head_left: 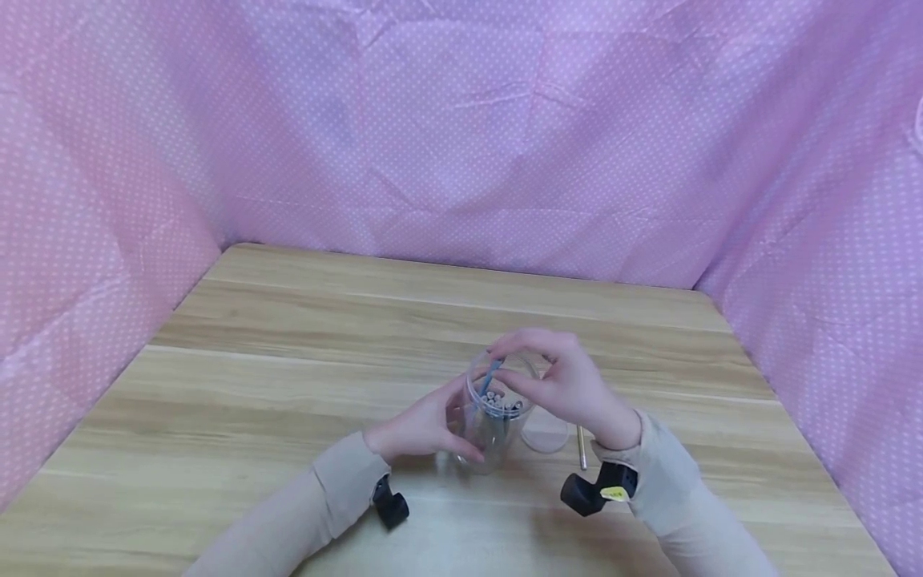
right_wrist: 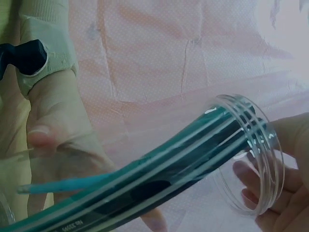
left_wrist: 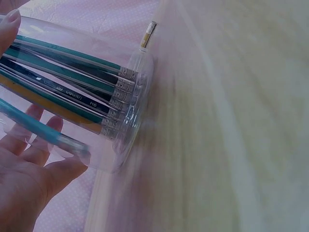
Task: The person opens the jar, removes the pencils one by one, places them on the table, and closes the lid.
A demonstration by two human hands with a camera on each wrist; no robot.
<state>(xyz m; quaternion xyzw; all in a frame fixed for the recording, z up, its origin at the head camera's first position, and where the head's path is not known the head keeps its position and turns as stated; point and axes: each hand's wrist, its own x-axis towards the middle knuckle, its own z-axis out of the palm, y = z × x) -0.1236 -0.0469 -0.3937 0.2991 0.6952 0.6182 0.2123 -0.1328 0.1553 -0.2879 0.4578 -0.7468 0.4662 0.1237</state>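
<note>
A clear plastic jar point(head_left: 497, 445) stands upright on the table, holding several dark green and black pencils point(left_wrist: 72, 82) with their metal ferrules at the bottom. My left hand point(head_left: 421, 421) grips the jar's side, thumb in front and fingers behind. Over the open mouth, my right hand point(head_left: 570, 389) reaches in from the right and pinches the top of a blue pencil point(head_left: 486, 380) between thumb and fingers. That pencil slants down along the jar's left inner wall, apart from the bunch. In the right wrist view, the right fingers point(right_wrist: 285, 193) show beside the threaded rim.
A round clear lid point(head_left: 546, 433) lies flat just right of the jar. Beyond it, near the right wrist, lies a thin gold-coloured stick point(head_left: 581, 447). The wooden table point(head_left: 288, 336) is enclosed by pink dotted cloth point(head_left: 447, 144) at the back and sides.
</note>
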